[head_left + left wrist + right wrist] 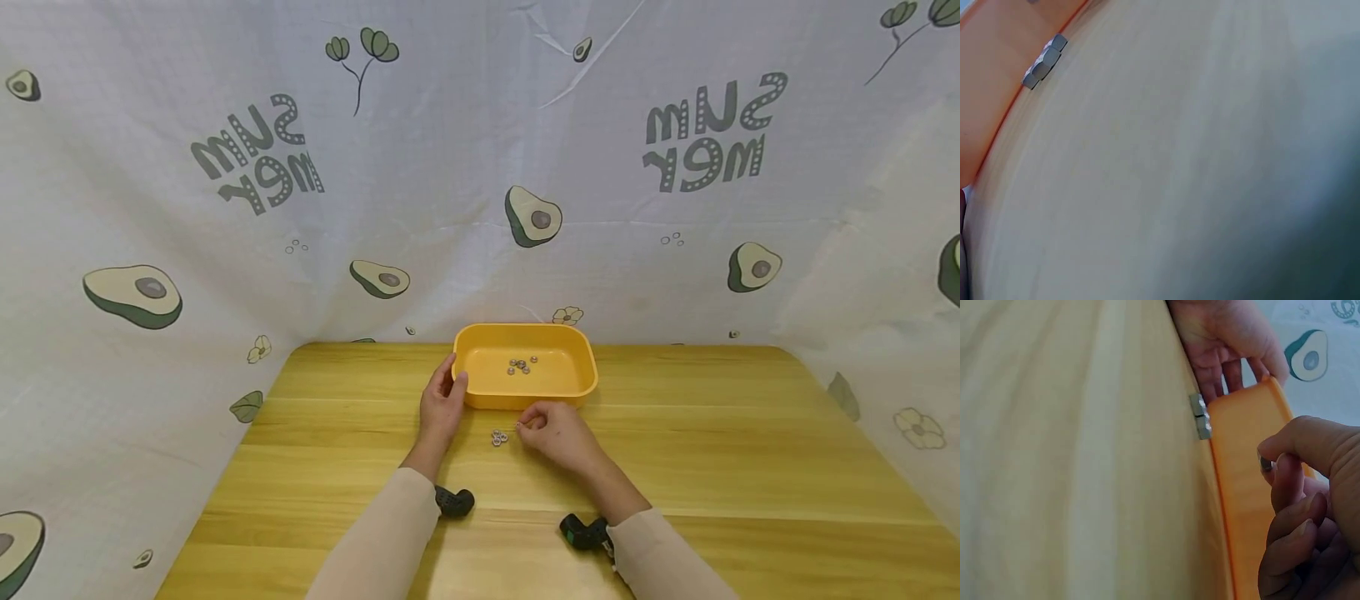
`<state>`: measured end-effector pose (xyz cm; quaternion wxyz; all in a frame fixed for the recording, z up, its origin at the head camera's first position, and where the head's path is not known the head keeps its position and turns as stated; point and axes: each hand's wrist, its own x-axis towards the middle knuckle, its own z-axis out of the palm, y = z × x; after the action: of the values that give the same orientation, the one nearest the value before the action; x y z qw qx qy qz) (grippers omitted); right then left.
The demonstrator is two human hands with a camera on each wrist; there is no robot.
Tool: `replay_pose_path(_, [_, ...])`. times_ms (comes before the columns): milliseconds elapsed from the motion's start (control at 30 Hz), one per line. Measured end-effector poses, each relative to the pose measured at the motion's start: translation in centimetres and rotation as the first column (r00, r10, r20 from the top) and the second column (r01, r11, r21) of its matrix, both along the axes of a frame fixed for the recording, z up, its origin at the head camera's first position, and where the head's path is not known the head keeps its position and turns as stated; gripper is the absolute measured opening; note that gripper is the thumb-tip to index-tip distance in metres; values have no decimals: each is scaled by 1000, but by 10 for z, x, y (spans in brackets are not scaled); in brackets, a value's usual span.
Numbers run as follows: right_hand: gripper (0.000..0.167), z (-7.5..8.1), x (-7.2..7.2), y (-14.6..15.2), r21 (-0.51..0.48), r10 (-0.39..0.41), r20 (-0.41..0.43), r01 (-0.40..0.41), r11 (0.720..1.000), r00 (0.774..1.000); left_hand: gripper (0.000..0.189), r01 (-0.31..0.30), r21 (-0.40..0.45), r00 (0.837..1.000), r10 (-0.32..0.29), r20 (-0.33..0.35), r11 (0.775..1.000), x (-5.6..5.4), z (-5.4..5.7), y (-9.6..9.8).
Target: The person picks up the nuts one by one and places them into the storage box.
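My left hand (442,404) holds the left end of a yellow plastic tray (491,401), thumb near the front corner and fingers along the side. The right hand (558,433) is just in front of the tray, pinching a small metal nut (1265,464) between thumb and index finger. A small cluster of metal nuts (499,437) lies on the table between the two hands, before the tray's front wall. Inside the tray are several more nuts (521,364). The left wrist view shows mostly tabletop, with nuts (1045,61) beside the tray wall.
The wooden table (712,450) extends to both sides of the tray. A white curtain (450,150) printed with avocados hangs behind the tray and along both sides. Dark wrist devices, such as the one by the right sleeve (585,533), stick out below the hands.
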<state>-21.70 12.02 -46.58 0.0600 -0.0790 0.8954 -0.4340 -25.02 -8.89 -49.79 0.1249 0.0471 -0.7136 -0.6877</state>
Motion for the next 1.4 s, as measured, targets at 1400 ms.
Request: replay_pose_path(1400, [24, 42, -92, 24, 73, -37, -91, 44, 996, 995, 49, -12, 28, 1000, 12, -6, 1000, -3, -1, 1])
